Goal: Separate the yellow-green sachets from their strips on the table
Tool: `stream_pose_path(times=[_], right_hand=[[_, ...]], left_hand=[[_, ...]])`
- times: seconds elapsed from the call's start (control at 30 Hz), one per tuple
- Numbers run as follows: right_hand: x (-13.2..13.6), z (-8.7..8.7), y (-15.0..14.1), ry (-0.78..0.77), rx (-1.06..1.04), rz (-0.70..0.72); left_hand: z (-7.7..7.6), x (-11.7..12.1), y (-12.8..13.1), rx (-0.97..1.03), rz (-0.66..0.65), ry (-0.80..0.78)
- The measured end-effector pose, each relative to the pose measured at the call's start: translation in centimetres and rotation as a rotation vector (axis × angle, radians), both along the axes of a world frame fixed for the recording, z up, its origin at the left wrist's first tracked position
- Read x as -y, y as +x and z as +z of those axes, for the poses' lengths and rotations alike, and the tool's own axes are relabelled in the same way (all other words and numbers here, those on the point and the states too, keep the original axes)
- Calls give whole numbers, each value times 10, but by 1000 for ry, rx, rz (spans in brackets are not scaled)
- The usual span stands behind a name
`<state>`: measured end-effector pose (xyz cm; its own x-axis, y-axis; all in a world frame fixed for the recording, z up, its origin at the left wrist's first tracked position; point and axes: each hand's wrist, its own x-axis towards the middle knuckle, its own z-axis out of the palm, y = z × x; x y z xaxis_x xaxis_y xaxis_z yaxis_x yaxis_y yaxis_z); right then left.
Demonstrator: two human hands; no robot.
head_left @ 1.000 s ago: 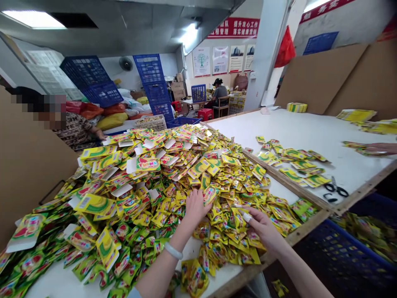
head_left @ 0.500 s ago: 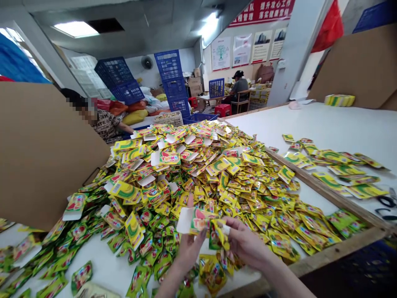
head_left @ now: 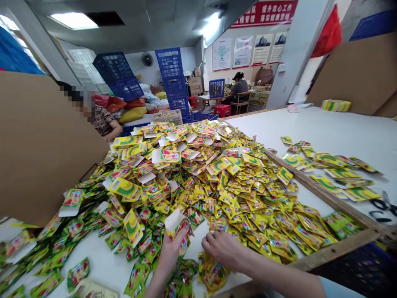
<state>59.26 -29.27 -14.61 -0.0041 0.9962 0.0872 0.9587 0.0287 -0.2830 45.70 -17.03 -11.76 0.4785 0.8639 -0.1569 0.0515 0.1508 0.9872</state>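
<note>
My left hand point(head_left: 171, 250) is closed around a small printed carton point(head_left: 180, 225), its white end flap raised on the far left. Printed packaging shows at the carton's near right end, partly covered by my fingers. To the right, my right hand point(head_left: 221, 247) has its fingers curled in, palm down, just above a yellow sachet point(head_left: 213, 276) near the front edge. Whatever those fingertips pinch, if anything, is hidden. Green sachets point(head_left: 136, 277) lie left of and below my left hand. Beyond both hands rises a heap of yellow sachets point(head_left: 248, 207) and flattish cartons point(head_left: 167, 156).
A brown cardboard panel point(head_left: 46, 149) stands at the left, with a person point(head_left: 104, 120) behind it. A wooden rail point(head_left: 310, 182) divides the white table point(head_left: 263, 128); scissors point(head_left: 384, 203) and flat yellow packs point(head_left: 338, 171) lie beyond it. Blue crates point(head_left: 170, 78) are stacked behind.
My hands have moved apart. The left has drawn the carton left and slightly down and tilted it; the right has left the carton's end and dropped toward the sachets, fingers curling.
</note>
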Motion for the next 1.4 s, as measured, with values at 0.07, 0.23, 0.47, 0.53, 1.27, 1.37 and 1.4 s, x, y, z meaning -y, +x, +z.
stream_pose_path(times=[0.07,0.23,0.47,0.53,1.27,1.37,1.4], right_hand=[[-2,8,10,10,-22,32],[-6,73,22,226,-350,-73],[-14,93,1,501,-624,40],[-8,89,3,362,-553,44],[22,94,18,-14,-757,92],[31,93,13,-141,-826,140],[35,92,10,-155,-820,139]], left_hand=[[3,3,-8,-2,-58,-59],[8,18,-9,27,-296,-188],[35,41,-1,46,-463,-331],[37,39,-4,27,-498,-288],[18,40,0,-55,-746,-184],[18,49,7,-63,-806,-180],[19,52,9,-46,-843,-189]])
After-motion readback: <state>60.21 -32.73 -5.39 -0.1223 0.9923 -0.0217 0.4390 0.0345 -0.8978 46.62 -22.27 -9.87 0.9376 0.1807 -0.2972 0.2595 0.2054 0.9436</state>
